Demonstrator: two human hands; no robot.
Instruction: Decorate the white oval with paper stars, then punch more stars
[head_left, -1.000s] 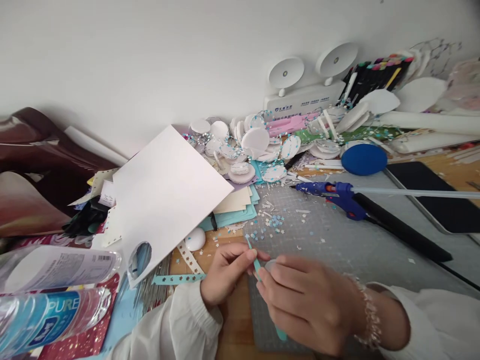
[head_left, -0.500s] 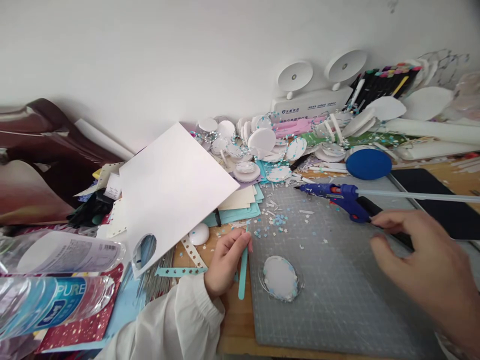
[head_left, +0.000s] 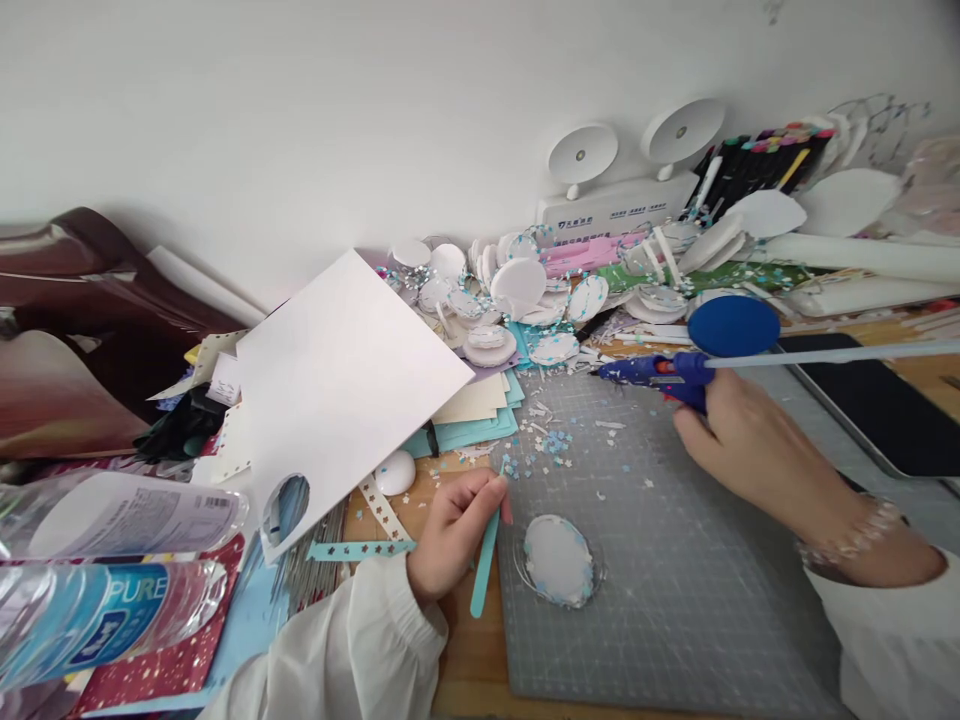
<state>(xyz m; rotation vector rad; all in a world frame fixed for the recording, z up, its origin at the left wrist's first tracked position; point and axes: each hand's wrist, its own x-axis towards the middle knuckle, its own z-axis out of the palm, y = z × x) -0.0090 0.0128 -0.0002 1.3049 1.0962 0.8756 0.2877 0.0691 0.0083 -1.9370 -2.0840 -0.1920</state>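
Note:
My left hand [head_left: 463, 525] pinches a narrow turquoise strip [head_left: 486, 568] at the left edge of the grey cutting mat [head_left: 675, 600]. My right hand [head_left: 750, 450] is closed round the handle of a blue glue gun [head_left: 652, 371], whose nozzle points left. A long translucent glue stick [head_left: 832, 353] sticks out of the gun's back. On the mat lies a white disc [head_left: 559, 561] edged with pale blue and white bits and looped by thin wire. Tiny blue and white paper flowers [head_left: 555, 443] are scattered above it.
A large white board [head_left: 352, 370] with a round hole leans at left, near two plastic bottles [head_left: 112, 615]. White discs [head_left: 517, 285] crowd the back. A blue oval [head_left: 733, 325], a dark phone [head_left: 877, 405] and marker pens [head_left: 772, 160] are at right.
My right hand has moved left and up, and its fingers have closed on the glue gun's handle. The left hand still pinches the turquoise strip, with little movement.

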